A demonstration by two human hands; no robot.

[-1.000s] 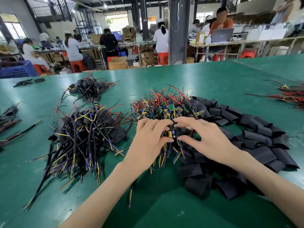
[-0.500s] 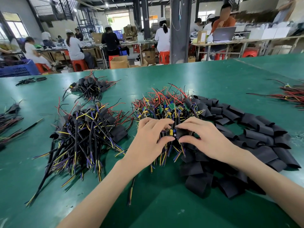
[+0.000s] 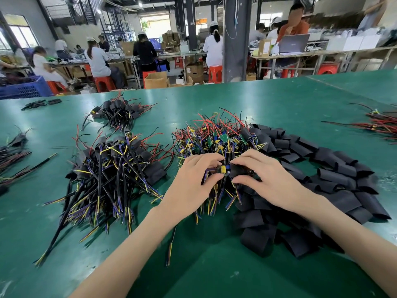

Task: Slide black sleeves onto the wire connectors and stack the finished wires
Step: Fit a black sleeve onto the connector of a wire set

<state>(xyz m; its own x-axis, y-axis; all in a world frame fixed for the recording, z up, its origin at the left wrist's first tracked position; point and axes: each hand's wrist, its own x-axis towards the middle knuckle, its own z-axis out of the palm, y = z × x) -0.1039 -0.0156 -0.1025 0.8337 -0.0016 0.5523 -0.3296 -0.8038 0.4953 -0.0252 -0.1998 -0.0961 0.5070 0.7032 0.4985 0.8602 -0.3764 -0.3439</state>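
Observation:
Over the green table, my left hand [image 3: 193, 186] pinches a wire connector [image 3: 223, 169] with a yellow and blue part showing. My right hand [image 3: 268, 181] pinches a black sleeve [image 3: 237, 171] whose open end sits at the connector's right side. Behind the hands lies a pile of unsleeved wires [image 3: 214, 136] with red leads and small green boards. Loose black sleeves [image 3: 322, 175] curve round to the right and front. A stack of sleeved wires [image 3: 116, 168] lies to the left.
A smaller sleeved bunch [image 3: 116, 112] lies farther back left. More wires sit at the left edge [image 3: 12, 155] and far right [image 3: 380, 123]. Bare green table [image 3: 214, 265] stretches in front. People work at benches beyond the table's far edge.
The hands have drawn slightly closer together and the sleeve's mouth now meets the connector. The piles have not moved.

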